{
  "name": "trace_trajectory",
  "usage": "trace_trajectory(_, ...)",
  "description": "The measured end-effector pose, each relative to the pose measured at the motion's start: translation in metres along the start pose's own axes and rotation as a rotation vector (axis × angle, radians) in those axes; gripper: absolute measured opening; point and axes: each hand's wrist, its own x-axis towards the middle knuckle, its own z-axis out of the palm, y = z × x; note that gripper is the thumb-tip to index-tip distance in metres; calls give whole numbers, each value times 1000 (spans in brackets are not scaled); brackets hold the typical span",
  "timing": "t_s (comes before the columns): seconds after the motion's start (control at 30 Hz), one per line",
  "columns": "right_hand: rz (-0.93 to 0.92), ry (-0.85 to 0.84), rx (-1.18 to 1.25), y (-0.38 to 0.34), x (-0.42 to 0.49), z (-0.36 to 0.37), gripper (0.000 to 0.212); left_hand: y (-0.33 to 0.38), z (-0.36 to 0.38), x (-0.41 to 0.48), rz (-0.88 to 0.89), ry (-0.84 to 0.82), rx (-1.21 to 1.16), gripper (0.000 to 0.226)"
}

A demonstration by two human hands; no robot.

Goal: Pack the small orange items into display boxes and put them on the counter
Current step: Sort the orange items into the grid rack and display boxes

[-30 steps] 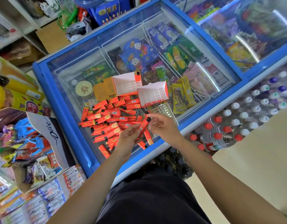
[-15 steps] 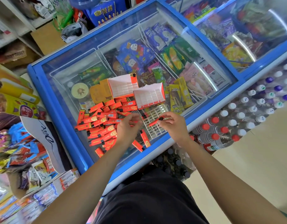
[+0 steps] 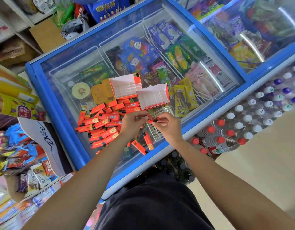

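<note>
**Head view: both hands meet over a freezer lid strewn with orange items**

Head view looks down on a shop aisle. A chest freezer (image 3: 48, 97) with a blue frame fills the middle, and its glass lid (image 3: 65, 80) serves as the work surface. Through the glass show wire baskets packed with ice-cream packets (image 3: 138, 55) in blue, green, yellow and pink wrappers. A second glass-topped section (image 3: 259, 30) continues to the upper right.

On the lid lies a loose pile of orange items (image 3: 103, 123), heaped and crossing one another, with a few strays nearer the front edge. Behind the pile stand two display boxes (image 3: 126, 87), open and tilted, their white divided insides showing; the nearer box (image 3: 153, 97) sits just beside the farther one. A white grid tray (image 3: 153, 131) lies flat under the hands.

The left hand (image 3: 131, 123) and right hand (image 3: 170, 128) meet above the tray, just in front of the nearer box. Between them is one orange item (image 3: 151, 118): the right hand pinches it with thumb and forefinger, and the left hand's curled fingers grip its other end.

Right of the freezer, bottles (image 3: 216, 135) with red, white and purple caps stand in shrink-wrapped packs on a pale floor (image 3: 259, 171). To the left, a Dove carton (image 3: 43, 135) holds sweets, with shelving (image 3: 15, 30) behind.
</note>
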Motion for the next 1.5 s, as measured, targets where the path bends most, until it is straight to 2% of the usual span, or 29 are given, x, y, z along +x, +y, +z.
trace_trajectory(0.23, -199, -14, -150, 5, -1, 12, 27, -2, 2, 0, 0, -10, -7, 15)
trace_trajectory(0.4, -175, 36, -135, 9, -8, 21, 24, -6, -2, -3, -10, -54, -89, 24)
trace_trajectory(0.5, -173, 48, -131, 12, -10, 22, 24, -7, -5, -6, 18, -96, -53, 33)
trace_trajectory(0.77, -145, 32, -166, 17, -8, 23, 25, -4, -5, -4, 2, -65, -20, 27)
trace_trajectory(0.9, -140, 33, -194, 15, -6, 24, 27, 1, -19, -6, 72, -66, 80, 32)
trace_trajectory(1.1, -172, 65, -310, 27, -16, 25, 23, -28, -57, -40, 251, 120, 361, 28)
trace_trajectory(1.17, -189, -1, -412, 34, -24, 29, 21, -44, -59, -56, 294, 162, 462, 25)
trace_trajectory(1.27, -211, -131, -561, 42, -33, 38, 22, -63, -45, -77, 271, 145, 577, 20)
trace_trajectory(1.37, -196, -226, -681, 42, -40, 45, 36, -76, -25, -89, 199, 123, 662, 33)
trace_trajectory(1.43, -193, -248, -732, 38, -43, 46, 39, -83, -14, -90, 262, 81, 771, 43)
trace_trajectory(1.5, -178, -271, -771, 35, -43, 45, 31, -89, -10, -86, 350, 39, 885, 48)
